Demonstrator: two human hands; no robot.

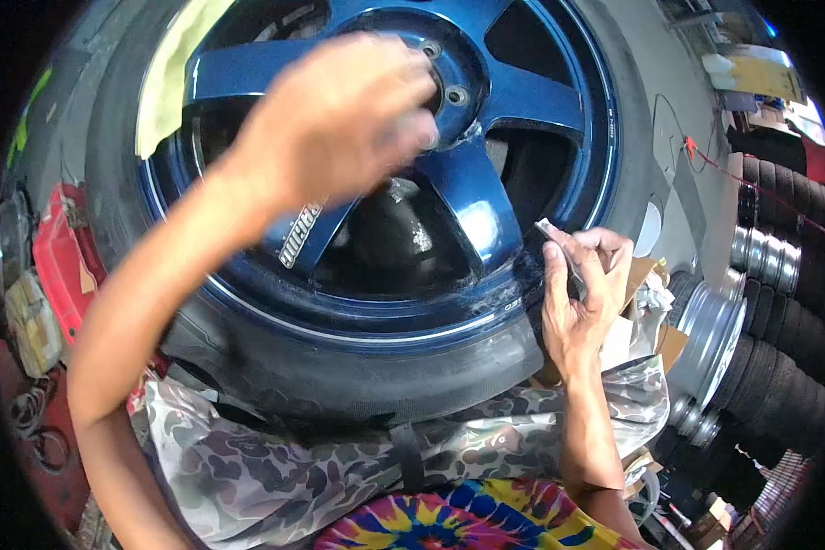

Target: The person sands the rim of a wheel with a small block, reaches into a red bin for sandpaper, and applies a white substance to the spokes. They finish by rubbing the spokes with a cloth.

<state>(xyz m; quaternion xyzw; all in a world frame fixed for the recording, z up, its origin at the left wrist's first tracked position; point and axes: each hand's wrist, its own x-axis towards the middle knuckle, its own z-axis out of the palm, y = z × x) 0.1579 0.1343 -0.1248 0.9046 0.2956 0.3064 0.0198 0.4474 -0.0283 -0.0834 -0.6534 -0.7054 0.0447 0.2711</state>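
A large blue spoked wheel [481, 206] with a black tire [412, 371] fills the middle of the view. My left hand [348, 115], smeared by motion, is over the upper left spokes near the hub; what it holds, if anything, is too blurred to tell. At the lower right rim, my right hand [587, 280] pinches a small, thin, pale pinkish piece [550, 229] between thumb and fingers. Scuffed, whitish marks show on the rim just left of that hand. Yellow-green tape [167, 87] covers part of the rim at the upper left.
Camouflage cloth [275, 467] lies across my lap below the tire. A red case [60, 243] is at the left. Cardboard and crumpled paper [653, 293] sit beside the tire at the right. Farther right are a silver wheel [710, 335] and stacked tires [779, 367].
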